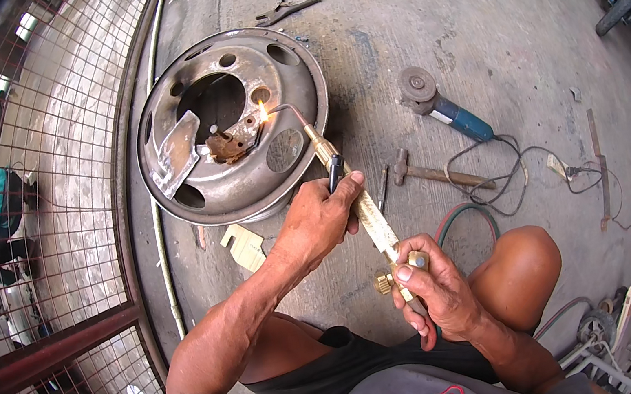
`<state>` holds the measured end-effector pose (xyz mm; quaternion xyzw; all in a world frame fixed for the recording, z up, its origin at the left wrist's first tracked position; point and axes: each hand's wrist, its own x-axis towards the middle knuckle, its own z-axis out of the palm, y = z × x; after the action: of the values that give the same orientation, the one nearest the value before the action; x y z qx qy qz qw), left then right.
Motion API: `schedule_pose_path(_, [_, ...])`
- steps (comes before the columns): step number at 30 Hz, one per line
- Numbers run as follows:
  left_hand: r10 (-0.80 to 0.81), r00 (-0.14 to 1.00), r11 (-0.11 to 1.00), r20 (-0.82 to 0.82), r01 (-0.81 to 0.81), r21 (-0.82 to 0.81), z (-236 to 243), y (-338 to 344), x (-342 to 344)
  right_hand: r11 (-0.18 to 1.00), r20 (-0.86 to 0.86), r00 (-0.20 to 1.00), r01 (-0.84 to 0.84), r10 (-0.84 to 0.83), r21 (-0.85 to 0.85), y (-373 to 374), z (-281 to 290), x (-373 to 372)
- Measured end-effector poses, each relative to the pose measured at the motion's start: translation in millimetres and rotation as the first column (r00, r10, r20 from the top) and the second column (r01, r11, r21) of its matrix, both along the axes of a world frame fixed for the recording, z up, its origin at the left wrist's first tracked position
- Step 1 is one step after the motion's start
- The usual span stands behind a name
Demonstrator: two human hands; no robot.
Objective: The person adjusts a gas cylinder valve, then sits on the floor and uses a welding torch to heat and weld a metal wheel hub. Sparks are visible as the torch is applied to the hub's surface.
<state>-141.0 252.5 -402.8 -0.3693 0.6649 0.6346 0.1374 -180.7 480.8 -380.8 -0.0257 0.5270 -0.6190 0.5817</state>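
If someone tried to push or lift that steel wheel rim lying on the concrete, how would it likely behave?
The wheel rim looks like thick rusty steel, so probably heavy and stiff. It lies flat, so it should scrape rather than roll. The torch flame touches its centre, so it is likely hot there.

Head view: I look steeply down from the wearer's head, close over both forearms (entering at the lower edge).
Facing: concrete floor ahead, fisheye-bent at the rim.

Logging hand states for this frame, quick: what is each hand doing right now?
Left hand: closed around the brass cutting torch at mid-tube.
Right hand: closed on the torch's rear end, at its valve knobs.
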Motion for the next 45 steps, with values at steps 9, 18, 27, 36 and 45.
schedule_pose_path(9, [0.016,1.0,1.0,-0.003,-0.016,0.011,0.7,0.3,-0.1,1.0,0.006,1.0,-0.015,0.014,0.025,-1.8,2.8,-0.7])
schedule_pose_path(18, [0.025,1.0,1.0,-0.004,-0.025,0.018,2.6,0.3,0.3,1.0,0.009,1.0,-0.006,0.006,-0.009,-0.7,-1.2,0.0])
schedule_pose_path(27, [0.037,0.999,0.999,-0.03,-0.036,0.039,4.0,2.0,-0.7,1.0,-0.012,1.0,-0.006,0.006,-0.015,0.5,-2.8,1.0])
schedule_pose_path(36, [0.038,0.999,0.999,-0.019,-0.037,0.039,3.4,2.1,-0.2,1.0,-0.01,1.0,-0.021,0.021,-0.005,0.7,-1.4,0.2])
schedule_pose_path(45, [0.055,0.998,0.998,-0.038,-0.053,0.046,-0.2,2.0,0.0,1.0,-0.018,0.999,-0.029,0.029,-0.002,0.3,-1.5,0.0])
